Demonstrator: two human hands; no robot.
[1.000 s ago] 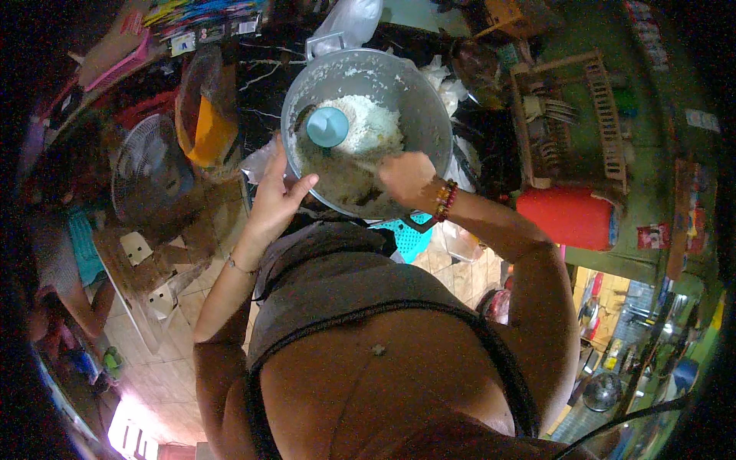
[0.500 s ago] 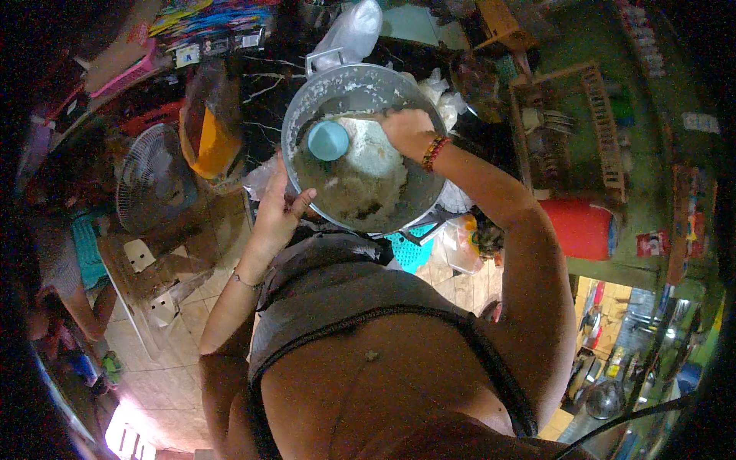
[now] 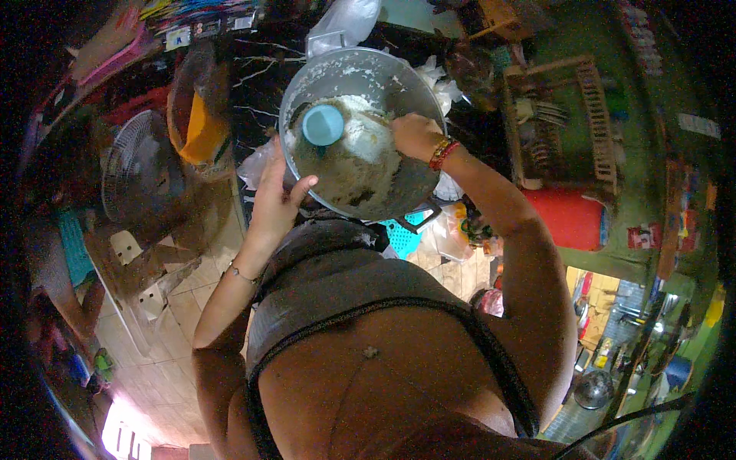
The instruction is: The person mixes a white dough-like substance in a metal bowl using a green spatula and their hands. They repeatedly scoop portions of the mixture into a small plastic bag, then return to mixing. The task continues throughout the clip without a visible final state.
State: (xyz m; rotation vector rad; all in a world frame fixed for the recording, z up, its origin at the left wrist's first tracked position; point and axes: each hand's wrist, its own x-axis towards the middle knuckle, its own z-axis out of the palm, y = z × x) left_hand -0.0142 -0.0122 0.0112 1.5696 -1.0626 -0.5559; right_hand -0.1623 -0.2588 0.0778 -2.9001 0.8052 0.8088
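A big metal pot (image 3: 418, 88) with side handles sits on a dark counter and holds pale, lumpy dough (image 3: 360, 153). A light blue cup (image 3: 323, 124) stands in the dough near the left side. My left hand (image 3: 274, 195) grips the pot's near left rim, thumb over the edge. My right hand (image 3: 414, 136), with beaded bracelets on the wrist, is pushed into the dough at the right side, fingers closed in it.
An orange bag (image 3: 201, 126) and a table fan (image 3: 138, 165) lie to the left. A wooden dish rack (image 3: 563, 123) and a red container (image 3: 571, 218) stand to the right. A teal basket (image 3: 402, 234) sits below the pot. Tiled floor (image 3: 161, 360) shows lower left.
My right hand has moved from the pot's near rim up into the dough at the right. My left hand has stayed on the left rim.
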